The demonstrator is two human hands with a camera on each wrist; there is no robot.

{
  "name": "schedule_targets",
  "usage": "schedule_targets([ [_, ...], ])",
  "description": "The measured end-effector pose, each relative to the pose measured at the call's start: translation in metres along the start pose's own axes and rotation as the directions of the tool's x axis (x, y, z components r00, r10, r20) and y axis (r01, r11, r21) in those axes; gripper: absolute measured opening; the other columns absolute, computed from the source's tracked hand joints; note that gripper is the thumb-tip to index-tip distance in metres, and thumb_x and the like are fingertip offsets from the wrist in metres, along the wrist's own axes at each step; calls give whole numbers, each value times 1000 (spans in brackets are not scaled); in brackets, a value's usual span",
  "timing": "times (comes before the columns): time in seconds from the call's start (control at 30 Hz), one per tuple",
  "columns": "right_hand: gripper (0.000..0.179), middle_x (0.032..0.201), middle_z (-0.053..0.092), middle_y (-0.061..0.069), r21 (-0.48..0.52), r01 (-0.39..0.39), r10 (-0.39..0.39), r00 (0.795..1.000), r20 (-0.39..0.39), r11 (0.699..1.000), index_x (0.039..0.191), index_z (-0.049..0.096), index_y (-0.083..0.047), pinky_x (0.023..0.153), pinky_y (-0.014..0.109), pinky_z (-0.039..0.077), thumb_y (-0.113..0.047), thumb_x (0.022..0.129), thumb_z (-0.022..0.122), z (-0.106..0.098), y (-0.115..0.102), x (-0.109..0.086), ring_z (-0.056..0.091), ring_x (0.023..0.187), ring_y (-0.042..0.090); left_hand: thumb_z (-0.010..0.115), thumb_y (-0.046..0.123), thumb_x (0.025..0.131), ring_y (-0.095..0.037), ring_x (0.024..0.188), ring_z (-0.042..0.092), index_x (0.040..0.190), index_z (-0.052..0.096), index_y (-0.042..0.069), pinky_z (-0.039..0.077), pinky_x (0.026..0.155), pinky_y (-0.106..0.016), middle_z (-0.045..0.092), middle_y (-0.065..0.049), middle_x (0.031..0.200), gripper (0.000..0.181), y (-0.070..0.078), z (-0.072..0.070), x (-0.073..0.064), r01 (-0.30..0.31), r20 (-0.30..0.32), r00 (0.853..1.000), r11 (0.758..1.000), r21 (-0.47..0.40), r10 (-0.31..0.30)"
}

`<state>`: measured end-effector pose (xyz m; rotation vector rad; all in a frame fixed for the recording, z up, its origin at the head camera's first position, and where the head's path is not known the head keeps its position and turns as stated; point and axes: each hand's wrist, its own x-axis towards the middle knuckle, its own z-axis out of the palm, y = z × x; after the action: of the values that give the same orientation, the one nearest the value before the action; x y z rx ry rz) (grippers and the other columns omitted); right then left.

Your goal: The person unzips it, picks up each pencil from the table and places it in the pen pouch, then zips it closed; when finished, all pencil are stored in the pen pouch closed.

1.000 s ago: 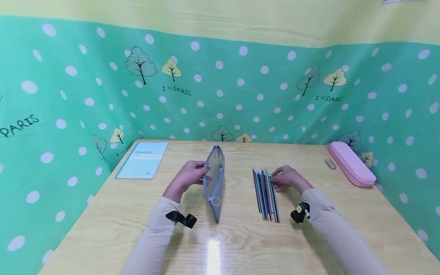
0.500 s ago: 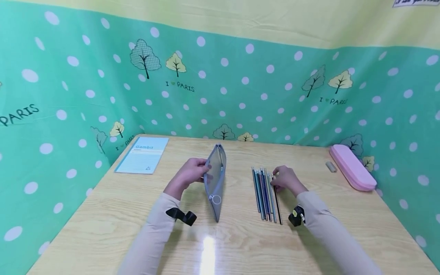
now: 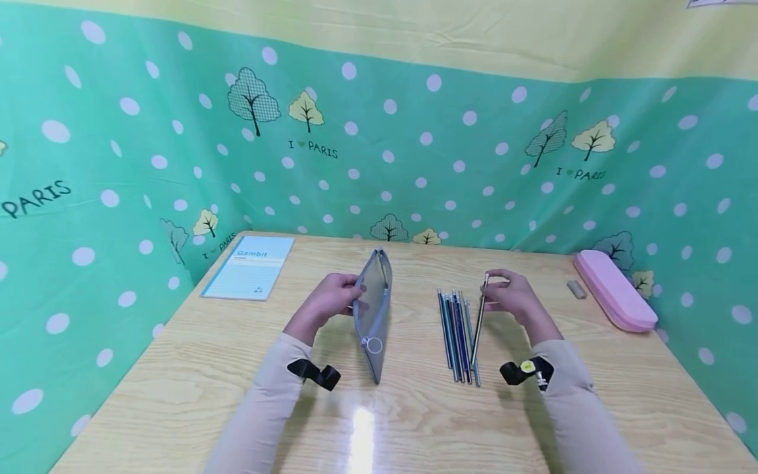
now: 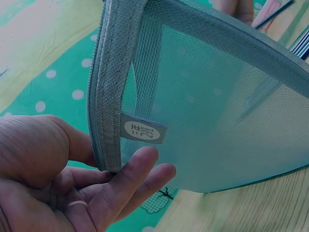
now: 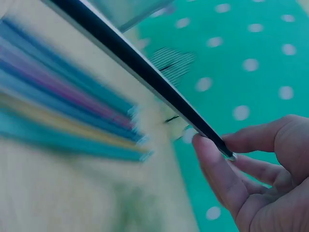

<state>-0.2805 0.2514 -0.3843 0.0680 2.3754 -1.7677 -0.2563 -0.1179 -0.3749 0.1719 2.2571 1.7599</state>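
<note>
Holding the grey mesh pouch (image 3: pixel 373 296) on edge at mid-counter (image 3: pixel 426 428), left hand (image 3: pixel 328 299) has its fingers (image 4: pixel 126 179) bent round the zipped rim in a light pinch; this grip seems chosen to keep the mouth gaping upward.

Right of it, row of pencils (image 3: pixel 456 332), laid side by side with ends toward the far edge, likely so single ends can be picked out. Right hand (image 3: pixel 512 296) has one dark pencil (image 3: pixel 480 316) by its far end, fingers drawn to a narrow pinch, leaving the shaft free and tilted. Near tip over the row; touching or apart, I cannot tell.

Farther: eraser (image 3: pixel 576 289) beside pink case (image 3: pixel 616 289), toward far right corner. Notebook (image 3: pixel 249 266), far left corner. All well apart from the hands, perhaps parked out of their way.
</note>
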Motion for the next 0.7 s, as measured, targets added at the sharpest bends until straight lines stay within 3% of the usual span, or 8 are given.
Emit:
schedule_targets([
  [0.2,67,92,72,-7,226,50,-35,997,-72,973,159,24,5,76,25,64,2,102,59,-4,-9,-11,72,81,6,48,2,105,-40,106,73,136,53,-18,64,85,-41,61,-36,125,37,-2,1,1,6,-2,1000,1000,2,-6],
  [0.27,67,87,72,-11,277,58,-33,995,-97,959,159,25,4,75,24,63,2,102,59,-4,-10,-15,72,80,5,48,2,105,-40,106,73,137,53,-18,64,86,-41,62,-36,126,38,-2,2,2,9,-2,1000,1000,6,-9],
  [0.37,61,86,72,-12,333,86,-43,990,-135,939,156,33,0,76,22,63,1,102,61,-5,-12,-20,71,82,5,49,4,106,-39,106,73,139,52,-17,64,85,-41,62,-36,129,39,-1,3,3,9,0,1000,1000,15,-9],
  [0.57,38,86,74,-9,409,169,-86,973,-213,897,132,50,-18,73,20,62,0,101,63,-4,-21,-23,72,79,6,48,3,106,-39,106,73,137,54,-16,64,85,-41,62,-36,128,37,2,2,4,9,-3,1000,1000,16,-9],
  [0.7,44,87,74,-7,440,179,-78,968,-238,880,139,48,-13,72,20,62,0,100,64,4,-28,-20,72,79,6,48,3,105,-39,107,73,137,54,-17,64,86,-40,61,-35,127,37,2,-1,4,13,4,1000,1000,14,-13],
])
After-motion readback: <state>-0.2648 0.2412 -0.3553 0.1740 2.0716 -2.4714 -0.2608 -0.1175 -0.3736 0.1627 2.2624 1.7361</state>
